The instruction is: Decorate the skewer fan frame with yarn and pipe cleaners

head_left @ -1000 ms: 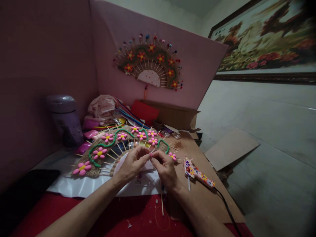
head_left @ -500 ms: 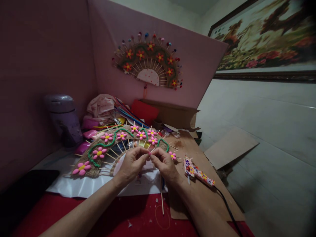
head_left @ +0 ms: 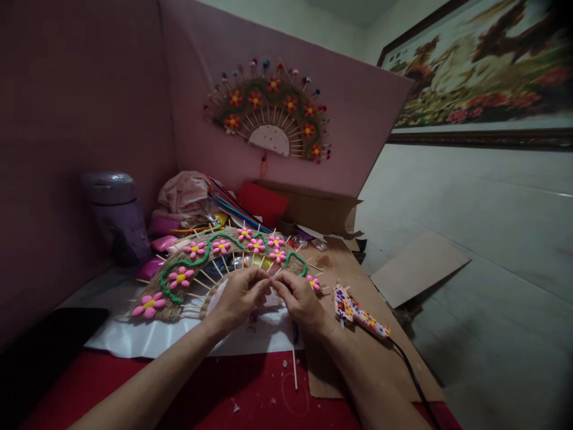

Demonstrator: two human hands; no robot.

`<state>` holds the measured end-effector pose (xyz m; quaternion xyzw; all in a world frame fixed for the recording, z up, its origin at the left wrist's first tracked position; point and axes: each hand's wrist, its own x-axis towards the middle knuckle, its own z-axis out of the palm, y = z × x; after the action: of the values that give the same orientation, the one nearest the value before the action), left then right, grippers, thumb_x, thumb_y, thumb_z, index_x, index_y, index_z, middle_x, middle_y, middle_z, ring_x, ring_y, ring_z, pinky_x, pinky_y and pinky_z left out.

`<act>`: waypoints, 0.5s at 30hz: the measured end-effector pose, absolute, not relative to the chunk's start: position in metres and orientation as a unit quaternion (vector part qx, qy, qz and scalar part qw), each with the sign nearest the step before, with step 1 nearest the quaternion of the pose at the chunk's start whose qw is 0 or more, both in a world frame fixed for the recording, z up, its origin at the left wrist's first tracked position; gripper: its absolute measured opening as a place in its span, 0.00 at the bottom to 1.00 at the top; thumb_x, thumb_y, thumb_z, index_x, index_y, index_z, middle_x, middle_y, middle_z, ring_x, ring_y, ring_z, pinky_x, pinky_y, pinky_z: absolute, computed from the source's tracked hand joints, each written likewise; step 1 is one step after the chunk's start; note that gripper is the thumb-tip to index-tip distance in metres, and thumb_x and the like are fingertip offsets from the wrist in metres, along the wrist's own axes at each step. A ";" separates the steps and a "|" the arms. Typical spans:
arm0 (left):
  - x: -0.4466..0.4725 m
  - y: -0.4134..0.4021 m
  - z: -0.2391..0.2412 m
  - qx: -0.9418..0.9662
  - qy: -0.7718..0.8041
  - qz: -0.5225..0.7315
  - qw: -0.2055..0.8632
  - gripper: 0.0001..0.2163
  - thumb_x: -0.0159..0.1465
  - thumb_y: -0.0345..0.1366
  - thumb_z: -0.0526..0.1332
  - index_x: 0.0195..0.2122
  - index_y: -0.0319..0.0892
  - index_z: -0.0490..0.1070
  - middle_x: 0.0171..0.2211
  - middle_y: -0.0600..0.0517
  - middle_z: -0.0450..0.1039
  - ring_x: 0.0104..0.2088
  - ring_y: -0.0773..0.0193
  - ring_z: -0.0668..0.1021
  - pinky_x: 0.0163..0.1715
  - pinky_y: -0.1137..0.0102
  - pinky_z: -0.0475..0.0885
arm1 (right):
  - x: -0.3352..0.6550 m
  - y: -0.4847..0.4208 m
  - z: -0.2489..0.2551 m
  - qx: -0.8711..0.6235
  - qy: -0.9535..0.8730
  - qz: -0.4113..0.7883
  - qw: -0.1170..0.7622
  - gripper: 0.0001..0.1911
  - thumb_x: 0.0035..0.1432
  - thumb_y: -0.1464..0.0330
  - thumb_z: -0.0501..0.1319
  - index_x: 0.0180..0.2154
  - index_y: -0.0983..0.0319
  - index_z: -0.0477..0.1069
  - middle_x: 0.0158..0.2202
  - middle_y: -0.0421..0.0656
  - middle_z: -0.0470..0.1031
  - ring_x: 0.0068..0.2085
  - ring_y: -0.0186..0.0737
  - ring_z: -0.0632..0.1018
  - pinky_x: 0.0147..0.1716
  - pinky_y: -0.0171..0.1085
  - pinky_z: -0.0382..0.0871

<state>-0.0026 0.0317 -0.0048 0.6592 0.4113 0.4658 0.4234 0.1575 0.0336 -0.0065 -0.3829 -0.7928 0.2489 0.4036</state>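
Note:
A fan-shaped craft piece (head_left: pixel 188 269) of jute twine, wooden sticks, a green pipe-cleaner line and pink flowers lies on white paper (head_left: pixel 147 337). My left hand (head_left: pixel 239 297) and my right hand (head_left: pixel 302 301) meet just in front of its inner arc, fingertips pinched together on a tiny piece I cannot make out. A loose wooden stick (head_left: pixel 293 358) lies on the red cloth (head_left: pixel 250 388) below my right wrist. A patterned glue gun (head_left: pixel 358 313) rests on brown cardboard to the right of my right hand.
A finished fan with orange flowers (head_left: pixel 273 113) hangs on the pink board. A purple flask (head_left: pixel 117 218) stands at left, with fabric, pipe cleaners and a cardboard box (head_left: pixel 313 209) behind the craft. A dark phone-like slab (head_left: pixel 49 334) lies far left. Tiled floor at right.
Both hands stay pinched together over the fan's inner arc and have shifted only slightly forward; the rest has not moved.

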 end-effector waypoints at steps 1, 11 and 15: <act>-0.001 0.031 -0.006 0.649 0.415 0.479 0.420 0.10 0.58 0.41 0.57 0.30 0.37 0.69 0.22 0.53 0.70 0.18 0.70 0.71 0.19 0.74 0.67 | 0.157 0.033 -0.007 -0.383 -0.797 0.239 0.401 0.12 0.63 0.66 0.50 0.30 0.62 0.67 0.27 0.39 0.68 0.30 0.33 0.68 0.30 0.32 0.60; -0.010 0.034 0.002 0.756 0.418 0.368 0.343 0.10 0.60 0.37 0.54 0.25 0.39 0.68 0.21 0.54 0.68 0.20 0.70 0.71 0.19 0.77 0.65 | 0.162 0.032 -0.002 -0.364 -0.859 0.155 0.326 0.09 0.63 0.71 0.50 0.32 0.62 0.66 0.30 0.42 0.70 0.33 0.35 0.70 0.33 0.33 0.60; -0.018 0.036 0.001 0.775 0.386 0.294 0.405 0.10 0.62 0.37 0.51 0.27 0.40 0.67 0.21 0.54 0.68 0.16 0.72 0.70 0.14 0.78 0.63 | 0.166 0.032 0.003 -0.346 -0.878 0.166 0.286 0.08 0.62 0.70 0.51 0.31 0.62 0.65 0.29 0.40 0.70 0.31 0.33 0.69 0.31 0.32 0.60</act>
<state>-0.0175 0.0357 0.0012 0.7748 0.3862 0.2941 0.4049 0.1663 0.0315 0.0033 -0.3464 -0.8779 0.1660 0.2861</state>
